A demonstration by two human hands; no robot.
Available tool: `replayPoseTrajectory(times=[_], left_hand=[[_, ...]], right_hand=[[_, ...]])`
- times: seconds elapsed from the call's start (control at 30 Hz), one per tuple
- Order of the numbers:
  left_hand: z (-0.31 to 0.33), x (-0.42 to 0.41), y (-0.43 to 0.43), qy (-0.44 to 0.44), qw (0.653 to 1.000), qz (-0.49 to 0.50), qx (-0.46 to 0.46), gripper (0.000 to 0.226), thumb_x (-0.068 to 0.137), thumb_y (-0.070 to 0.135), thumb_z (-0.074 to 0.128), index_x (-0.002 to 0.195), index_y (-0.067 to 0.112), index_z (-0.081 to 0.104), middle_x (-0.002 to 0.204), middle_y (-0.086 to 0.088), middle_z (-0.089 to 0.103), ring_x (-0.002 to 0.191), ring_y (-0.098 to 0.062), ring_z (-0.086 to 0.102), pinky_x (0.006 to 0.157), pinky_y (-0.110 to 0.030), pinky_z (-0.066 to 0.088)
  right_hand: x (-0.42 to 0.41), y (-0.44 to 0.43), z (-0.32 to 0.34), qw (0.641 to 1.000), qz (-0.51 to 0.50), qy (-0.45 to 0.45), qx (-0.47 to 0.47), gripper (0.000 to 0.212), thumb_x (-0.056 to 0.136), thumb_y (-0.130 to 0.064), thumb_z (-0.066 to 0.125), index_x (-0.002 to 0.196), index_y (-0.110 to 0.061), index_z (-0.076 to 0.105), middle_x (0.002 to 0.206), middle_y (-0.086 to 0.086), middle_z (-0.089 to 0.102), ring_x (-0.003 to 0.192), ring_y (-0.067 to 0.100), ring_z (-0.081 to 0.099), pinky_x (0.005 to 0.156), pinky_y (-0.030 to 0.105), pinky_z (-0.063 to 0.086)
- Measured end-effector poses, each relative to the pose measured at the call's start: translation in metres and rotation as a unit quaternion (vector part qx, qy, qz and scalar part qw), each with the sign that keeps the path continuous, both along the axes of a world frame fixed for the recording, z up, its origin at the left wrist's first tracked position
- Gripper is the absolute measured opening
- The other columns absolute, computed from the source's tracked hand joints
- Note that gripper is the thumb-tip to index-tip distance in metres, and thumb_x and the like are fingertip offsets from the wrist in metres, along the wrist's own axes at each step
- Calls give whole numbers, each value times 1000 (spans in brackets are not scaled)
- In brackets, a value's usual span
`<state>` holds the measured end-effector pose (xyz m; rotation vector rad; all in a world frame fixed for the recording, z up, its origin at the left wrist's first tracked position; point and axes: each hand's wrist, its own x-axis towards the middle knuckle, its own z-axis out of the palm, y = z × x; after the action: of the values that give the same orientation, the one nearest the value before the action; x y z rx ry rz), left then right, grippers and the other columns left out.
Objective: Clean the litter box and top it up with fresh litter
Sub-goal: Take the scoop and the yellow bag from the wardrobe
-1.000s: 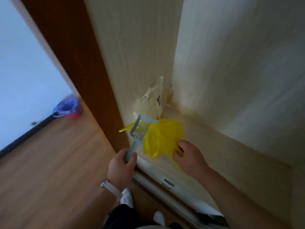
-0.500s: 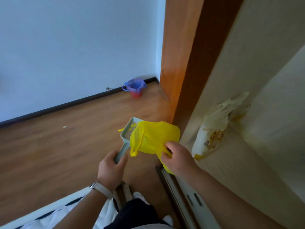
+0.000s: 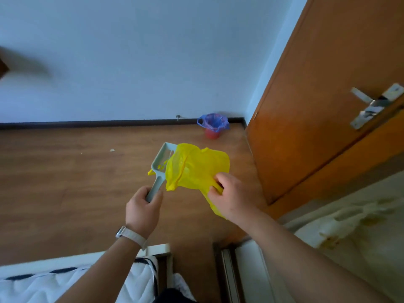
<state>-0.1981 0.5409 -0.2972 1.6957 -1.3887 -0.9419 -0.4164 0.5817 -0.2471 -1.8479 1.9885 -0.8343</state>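
Standing mid-room, person faces the far wall. Head view, the only one.

Left hand (image 3: 143, 209) wrapped tight round the handle of the scoop (image 3: 160, 166); handle runs up and away from the hand, head furthest out. Right hand (image 3: 232, 196) pinched shut on the bunched neck of the yellow bag (image 3: 196, 167). Bag lies against the right side of the scoop head and covers part of it.

Bin (image 3: 213, 126), red with a blue liner, stands on the floor (image 3: 65, 171) ahead, against the wall by the door (image 3: 317, 95). It lies straight on past the bag, slightly right, well apart from both hands; right hand is the nearer. Judged next move: carry the bag to it.

Hard to tell: whether the bag holds waste, or whether anything sits in the scoop; its slots are half hidden by yellow plastic. Litter box not in view. A pale sack at the right edge is blurred, possibly litter; cannot say.
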Motion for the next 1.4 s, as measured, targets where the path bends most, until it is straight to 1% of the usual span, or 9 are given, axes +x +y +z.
replayPoseTrajectory(times=[0.17,0.27,0.37,0.57,0.73,0.87,1.0,1.17,1.4], left_hand=[[16,24,-21,7,999,46,-7,17,87,22,65,71,20,59,55,2,51,52,-14,46,50,-29,36],[23,48,-32,0,997,82,-12,15,87,21,65,73,18,61,58,-3,55,55,-17,49,52,-31,37],[30,74,-41,1,992,128,-17,15,87,21,63,73,16,61,58,-2,54,54,-17,48,52,-31,37],[35,113,-59,20,977,214,-18,16,88,23,62,73,21,61,56,3,53,47,-7,45,48,-28,38],[35,137,-91,15,954,299,-12,13,87,23,63,74,22,63,55,4,54,45,-4,46,47,-27,41],[31,148,-134,6,925,379,-7,12,86,23,64,74,23,63,55,5,54,46,-5,45,48,-27,41],[35,141,-193,-20,899,437,12,12,86,22,65,74,19,63,60,-4,59,52,-13,49,51,-29,41],[43,120,-279,-28,885,463,23,12,85,20,65,74,19,64,62,-10,59,53,-14,48,51,-29,42],[53,124,-361,-34,882,469,23,11,86,20,64,76,21,65,68,-15,62,50,-9,47,46,-26,44]], right_hand=[[20,-41,7,1000,6,5,8,27,81,-14,65,66,-12,43,65,-1,39,62,22,37,57,30,19],[41,-67,9,1000,24,-5,10,42,81,-15,64,61,-24,28,62,-6,32,63,21,36,58,31,22],[63,-96,16,998,57,-5,7,47,81,-15,65,60,-26,25,59,-7,31,63,22,37,57,33,25],[103,-170,26,991,135,-10,6,34,83,-17,63,64,-19,36,58,-5,33,58,20,34,52,35,23],[142,-242,17,974,225,-31,17,31,83,-16,62,63,-15,39,57,-5,32,52,12,29,47,26,25],[169,-313,-1,952,297,-63,39,26,82,-12,62,67,-5,43,58,-1,34,53,14,28,49,31,25],[181,-393,-4,930,357,-76,51,23,82,-7,64,69,1,47,58,-3,35,51,10,27,48,21,27],[173,-493,-1,916,388,-82,65,24,83,-9,63,68,-2,46,56,-6,35,50,9,38,48,18,30],[172,-591,-5,914,396,-58,68,23,86,-19,62,70,-15,46,60,-9,39,54,9,37,50,25,29]])
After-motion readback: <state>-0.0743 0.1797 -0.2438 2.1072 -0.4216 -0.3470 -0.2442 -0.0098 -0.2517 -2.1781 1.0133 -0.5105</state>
